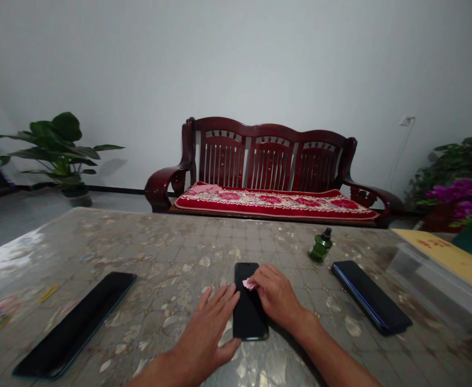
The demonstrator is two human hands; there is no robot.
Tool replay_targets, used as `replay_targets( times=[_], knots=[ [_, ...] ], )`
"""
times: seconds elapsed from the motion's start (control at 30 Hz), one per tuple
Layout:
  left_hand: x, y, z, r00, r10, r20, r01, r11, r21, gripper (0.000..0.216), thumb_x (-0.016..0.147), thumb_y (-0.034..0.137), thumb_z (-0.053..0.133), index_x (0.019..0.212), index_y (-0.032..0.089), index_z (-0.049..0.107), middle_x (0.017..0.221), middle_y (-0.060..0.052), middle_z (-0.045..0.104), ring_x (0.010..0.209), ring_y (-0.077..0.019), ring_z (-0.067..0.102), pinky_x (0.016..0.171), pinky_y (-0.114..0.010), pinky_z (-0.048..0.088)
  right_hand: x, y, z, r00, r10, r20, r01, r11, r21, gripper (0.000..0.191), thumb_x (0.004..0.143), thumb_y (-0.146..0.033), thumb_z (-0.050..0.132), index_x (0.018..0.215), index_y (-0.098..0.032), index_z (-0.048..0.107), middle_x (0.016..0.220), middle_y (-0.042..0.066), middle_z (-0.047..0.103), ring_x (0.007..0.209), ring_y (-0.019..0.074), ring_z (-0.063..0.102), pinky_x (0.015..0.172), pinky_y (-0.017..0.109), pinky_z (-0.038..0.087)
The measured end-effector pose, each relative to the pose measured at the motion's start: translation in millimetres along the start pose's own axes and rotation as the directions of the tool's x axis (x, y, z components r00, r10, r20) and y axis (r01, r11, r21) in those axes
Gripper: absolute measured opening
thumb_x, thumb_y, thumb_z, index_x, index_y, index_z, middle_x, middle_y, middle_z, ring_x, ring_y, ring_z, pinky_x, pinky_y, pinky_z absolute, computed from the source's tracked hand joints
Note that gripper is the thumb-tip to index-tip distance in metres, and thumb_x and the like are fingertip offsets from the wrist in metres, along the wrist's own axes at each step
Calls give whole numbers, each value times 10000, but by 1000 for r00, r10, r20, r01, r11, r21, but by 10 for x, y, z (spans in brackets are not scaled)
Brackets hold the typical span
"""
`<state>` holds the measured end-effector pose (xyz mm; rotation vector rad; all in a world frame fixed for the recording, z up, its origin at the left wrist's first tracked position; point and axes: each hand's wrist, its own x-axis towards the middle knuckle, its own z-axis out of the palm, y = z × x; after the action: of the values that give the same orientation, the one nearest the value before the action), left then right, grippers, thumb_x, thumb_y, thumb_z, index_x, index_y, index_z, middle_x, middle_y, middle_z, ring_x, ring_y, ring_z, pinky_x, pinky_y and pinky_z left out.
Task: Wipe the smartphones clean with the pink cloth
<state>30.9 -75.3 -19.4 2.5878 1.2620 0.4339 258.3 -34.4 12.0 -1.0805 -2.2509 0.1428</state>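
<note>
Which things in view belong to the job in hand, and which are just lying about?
In use: middle phone; pink cloth; right hand, pinching the cloth; left hand, at the phone's edge.

Apparently just lying about: left phone; right phone; green bottle; bands; box.

The light is dim; glare whitens the left of the patterned grey-brown tabletop, a leafy green plant shadows the pale grey wall, and edges stretch.

A dark red wooden bench with a red floral cover stands before a pale wall. At left, a plant sits on the grey floor; a socket shows at right.
</note>
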Motion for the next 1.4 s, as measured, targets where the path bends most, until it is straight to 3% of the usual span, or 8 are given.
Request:
replay_targets(
  times=[0.13, 0.33, 0.6, 0.87, 1.03, 1.27, 1.4],
  knots=[
    [-13, -16, 38, 999, 36, -28, -36, 999, 5, 821, 774, 240, 664, 1528, 248, 341, 1576, -98, 357, 1439, -337, 350, 1181, -609, 233, -1, -57, -26, 995, -81, 53, 81, 997, -6, 280, 891, -30, 437, 925, -207, 651, 875, 43, 616, 844, 188, 530, 759, 305, 404],
    [-39, -42, 64, 996, 64, -61, -64, 998, 2, 724, 808, 202, 622, 1496, 257, 405, 1564, -85, 389, 1420, -329, 389, 1177, -596, 261, 54, 81, 44, 1000, -6, -13, 6, 999, -32, 263, 908, -28, 459, 951, -207, 648, 898, 48, 621, 878, 196, 528, 789, 310, 418],
    [-46, -55, 72, 997, 59, -49, -58, 998, 26, 722, 797, 203, 630, 1486, 250, 421, 1564, -89, 388, 1421, -323, 388, 1172, -589, 274, 57, 126, 37, 1000, -19, -6, 19, 1000, 4, 266, 918, -33, 469, 987, -209, 656, 911, 51, 623, 884, 197, 532, 791, 309, 424],
    [-70, -70, 65, 981, 139, -131, -135, 990, 45, 556, 834, 191, 618, 1376, 290, 549, 1520, -77, 464, 1364, -300, 479, 1132, -532, 380, 65, 183, 0, 999, 35, -36, -37, 997, -62, 232, 959, -90, 467, 950, -206, 667, 892, 53, 634, 860, 197, 534, 770, 313, 404],
    [-69, -30, 17, 973, 180, -143, -169, 982, 81, 495, 841, 184, 612, 1327, 280, 592, 1448, -78, 552, 1306, -282, 546, 1110, -509, 417, 64, 90, 2, 995, -89, 38, 90, 996, -26, 271, 938, -57, 460, 974, -217, 676, 901, 44, 644, 869, 189, 537, 777, 313, 390],
    [-86, -18, 26, 933, 253, -254, -232, 967, 109, 499, 833, 113, 564, 1310, 257, 587, 1408, -74, 591, 1267, -246, 581, 1075, -459, 470, 60, 146, 71, 998, -28, -59, 22, 994, -103, 202, 950, -82, 510, 962, -206, 669, 877, 41, 639, 830, 189, 520, 758, 312, 379],
    [-91, -20, 19, 915, 277, -294, -258, 961, 103, 452, 843, 116, 561, 1270, 258, 611, 1353, -68, 633, 1227, -234, 611, 1072, -432, 477, 61, 109, 56, 993, -122, 2, 121, 991, -60, 230, 934, -64, 510, 969, -226, 670, 892, 33, 644, 847, 188, 520, 766, 310, 378]
  ],
)
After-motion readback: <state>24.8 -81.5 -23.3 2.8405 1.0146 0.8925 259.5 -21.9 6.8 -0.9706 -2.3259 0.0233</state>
